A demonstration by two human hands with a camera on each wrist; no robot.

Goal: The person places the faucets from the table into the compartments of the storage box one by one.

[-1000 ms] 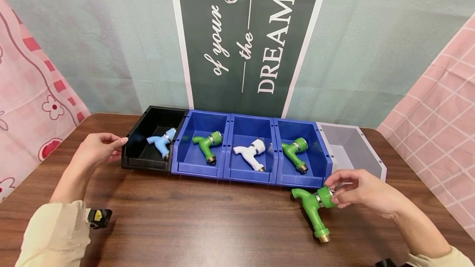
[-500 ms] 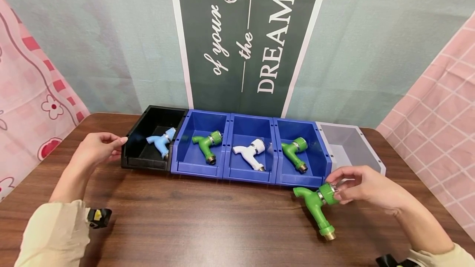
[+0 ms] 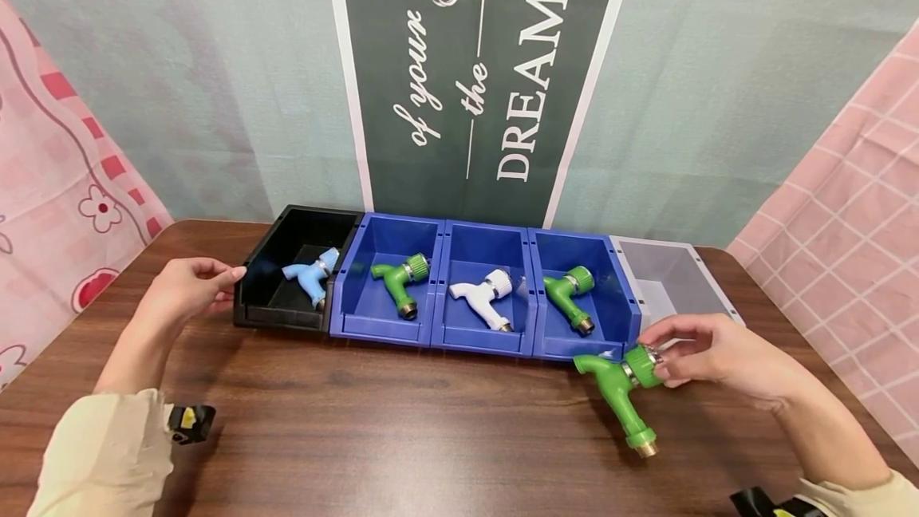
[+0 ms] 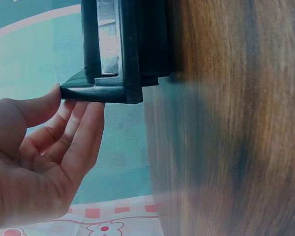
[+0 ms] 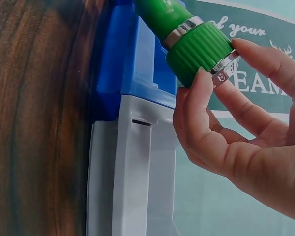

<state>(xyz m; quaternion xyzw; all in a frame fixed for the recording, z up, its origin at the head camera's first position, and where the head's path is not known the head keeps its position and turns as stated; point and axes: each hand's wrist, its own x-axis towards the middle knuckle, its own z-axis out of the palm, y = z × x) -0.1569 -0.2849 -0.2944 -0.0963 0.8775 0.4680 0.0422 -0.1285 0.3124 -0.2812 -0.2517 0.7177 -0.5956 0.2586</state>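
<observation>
My right hand (image 3: 718, 353) pinches the ribbed knob of a green faucet (image 3: 619, 393) between thumb and fingers. The faucet is held up in front of the right blue bin, its brass threaded end pointing down. In the right wrist view the green knob (image 5: 199, 51) and its silver ring show between the fingertips. My left hand (image 3: 188, 287) touches the outer left side of a black bin (image 3: 287, 316); in the left wrist view the thumb is at its rim and the fingers rest on its wall. A light blue faucet (image 3: 312, 276) lies inside that bin.
Three blue bins (image 3: 382, 330) follow in the row, holding a green faucet (image 3: 402, 284), a white faucet (image 3: 484, 298) and another green faucet (image 3: 570, 297). A grey bin (image 3: 678, 278) ends the row on the right. All stand on a brown wooden table (image 3: 402, 429) before a curtain.
My right hand has moved slightly right and away from me with the green faucet, which is turned a little. My left hand and the bins have stayed in place.
</observation>
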